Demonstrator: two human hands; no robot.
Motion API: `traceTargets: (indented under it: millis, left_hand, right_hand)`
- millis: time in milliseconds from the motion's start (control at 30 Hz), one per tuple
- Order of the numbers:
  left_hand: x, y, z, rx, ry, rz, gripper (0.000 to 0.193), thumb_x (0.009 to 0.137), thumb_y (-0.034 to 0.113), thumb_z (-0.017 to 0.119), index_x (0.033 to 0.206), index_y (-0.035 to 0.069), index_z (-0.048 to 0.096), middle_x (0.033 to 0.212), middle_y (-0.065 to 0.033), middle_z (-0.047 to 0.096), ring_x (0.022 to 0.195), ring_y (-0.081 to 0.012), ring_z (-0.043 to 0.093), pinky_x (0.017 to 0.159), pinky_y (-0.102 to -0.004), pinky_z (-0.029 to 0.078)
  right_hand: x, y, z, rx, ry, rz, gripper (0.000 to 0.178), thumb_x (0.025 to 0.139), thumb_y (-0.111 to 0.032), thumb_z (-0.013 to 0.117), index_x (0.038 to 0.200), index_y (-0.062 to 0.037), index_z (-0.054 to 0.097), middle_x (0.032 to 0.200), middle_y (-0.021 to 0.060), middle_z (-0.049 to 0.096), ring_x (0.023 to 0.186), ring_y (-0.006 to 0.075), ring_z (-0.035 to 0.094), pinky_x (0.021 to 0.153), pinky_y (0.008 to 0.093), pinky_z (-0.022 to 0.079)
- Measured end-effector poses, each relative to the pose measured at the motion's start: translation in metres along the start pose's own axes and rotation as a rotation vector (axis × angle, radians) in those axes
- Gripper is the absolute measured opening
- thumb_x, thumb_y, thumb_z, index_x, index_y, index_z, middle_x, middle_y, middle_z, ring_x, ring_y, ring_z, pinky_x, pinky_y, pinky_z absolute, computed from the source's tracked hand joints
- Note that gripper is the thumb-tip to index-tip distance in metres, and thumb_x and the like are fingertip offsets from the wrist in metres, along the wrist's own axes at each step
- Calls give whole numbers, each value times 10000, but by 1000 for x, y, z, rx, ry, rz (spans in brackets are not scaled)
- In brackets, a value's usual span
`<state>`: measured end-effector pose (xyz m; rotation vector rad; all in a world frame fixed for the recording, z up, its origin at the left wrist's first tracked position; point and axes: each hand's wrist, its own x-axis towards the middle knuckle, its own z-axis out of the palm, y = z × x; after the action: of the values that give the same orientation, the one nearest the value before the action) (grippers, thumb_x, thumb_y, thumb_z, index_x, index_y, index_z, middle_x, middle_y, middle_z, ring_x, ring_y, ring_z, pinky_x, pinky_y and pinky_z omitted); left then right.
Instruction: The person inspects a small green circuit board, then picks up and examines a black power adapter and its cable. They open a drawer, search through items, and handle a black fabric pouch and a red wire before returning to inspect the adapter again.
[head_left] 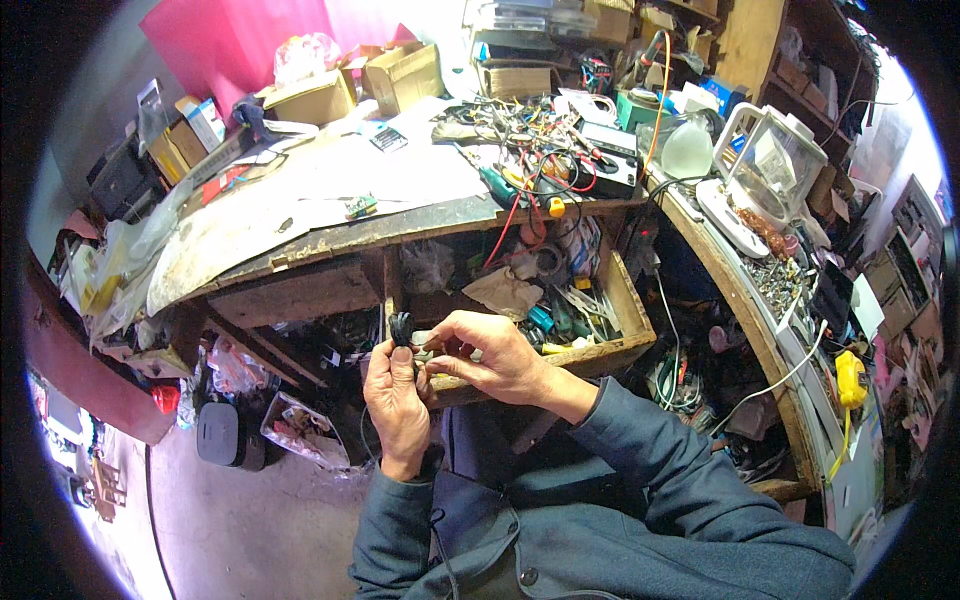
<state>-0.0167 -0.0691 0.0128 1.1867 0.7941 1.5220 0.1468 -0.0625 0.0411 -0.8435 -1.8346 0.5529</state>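
Observation:
My left hand [397, 400] is closed, thumb up, around a small black part [401, 326] that sticks out above the fingers; its kind is unclear. A thin dark cable [366, 432] hangs down beside that wrist. Close against its right side, my right hand [490, 358] has its thumb and fingers pinched together. A small pale piece shows between the two hands, too small to name, and whatever the right fingertips grip is hidden. Both hands are in front of an open wooden drawer [632, 350] holding tools and loose parts.
Behind the drawer stands a workbench with a pale top [330, 200], a heap of wires and probes [520, 125] and cardboard boxes [405, 75]. A clear plastic appliance [775, 165] and a yellow tool [850, 378] are at right. A litter-filled box [305, 432] sits on the floor at left.

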Motion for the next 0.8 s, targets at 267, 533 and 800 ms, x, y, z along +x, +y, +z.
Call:
traceTargets:
  millis: [267, 533, 800]
  left_hand:
    - [-4, 7, -3, 60, -151, -63, 191, 1085, 225, 506, 1059, 61, 600, 742, 78, 471, 616, -21, 396, 547, -192, 308]
    - [-2, 11, -15, 65, -231, -24, 213, 1071, 261, 538, 1119, 66, 610, 713, 78, 497, 581, -11, 396, 500, -182, 300]
    - [-7, 6, -15, 177, -234, 50, 201, 1075, 185, 517, 1157, 21, 601, 832, -9, 676, 749, -64, 638, 655, -212, 516]
  right_hand:
    - [12, 3, -15, -126, -110, -87, 181, 843, -15, 733, 975, 0, 610, 863, 150, 652, 801, 300, 676, 714, 368, 534]
    - [10, 6, 1, 370, -23, 307, 132, 956, -120, 707, 960, -13, 630, 836, 18, 671, 689, 76, 599, 615, 268, 514]
    - [-4, 5, -4, 1070, -135, 832, 181, 941, -178, 730, 989, -13, 674, 833, 67, 703, 678, 149, 694, 596, 260, 579]
